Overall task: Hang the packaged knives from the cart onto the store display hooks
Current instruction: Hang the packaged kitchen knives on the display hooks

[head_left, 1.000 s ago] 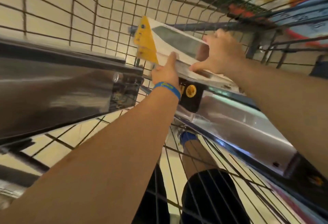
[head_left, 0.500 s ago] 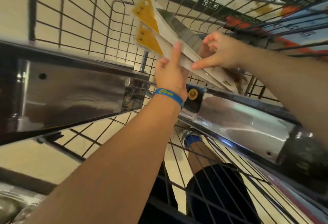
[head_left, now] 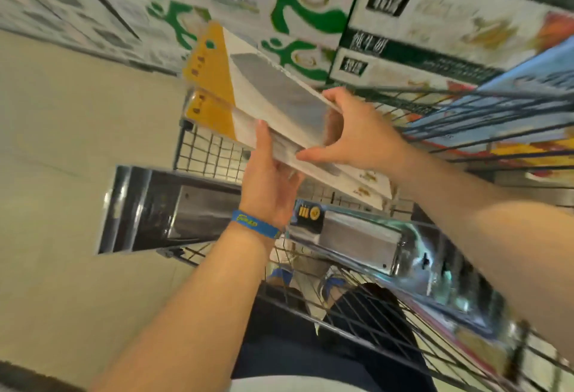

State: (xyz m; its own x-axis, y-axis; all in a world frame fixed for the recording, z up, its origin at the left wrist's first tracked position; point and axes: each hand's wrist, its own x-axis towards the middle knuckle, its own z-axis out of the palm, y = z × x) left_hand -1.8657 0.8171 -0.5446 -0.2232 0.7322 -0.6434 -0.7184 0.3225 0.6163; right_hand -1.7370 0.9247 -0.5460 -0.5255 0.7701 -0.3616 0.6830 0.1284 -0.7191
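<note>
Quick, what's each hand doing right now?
Left hand: holds the packaged knives from below.
Right hand: grips the same packaged knives, thumb on one side, fingers over the far edge.

In the air: stack of flat white card knife packs (head_left: pixel 279 96), each with a yellow triangular header tab. Two tabs show, upper yellow tab (head_left: pixel 211 62) with a hang hole near its tip, lower yellow tab (head_left: pixel 208 112) just beneath. Broad grey cleaver-style blade on the top pack's face. Stack tilted, tab end up and away to the left, other end lower right with small gold print. It sits above the black wire-mesh shopping cart (head_left: pixel 211 155), apart from it. left hand (head_left: pixel 270 186) grips from underneath, thumb on the near edge; right hand (head_left: pixel 357 137) pinches the stack's edge. Pack count unclear, blurred
</note>
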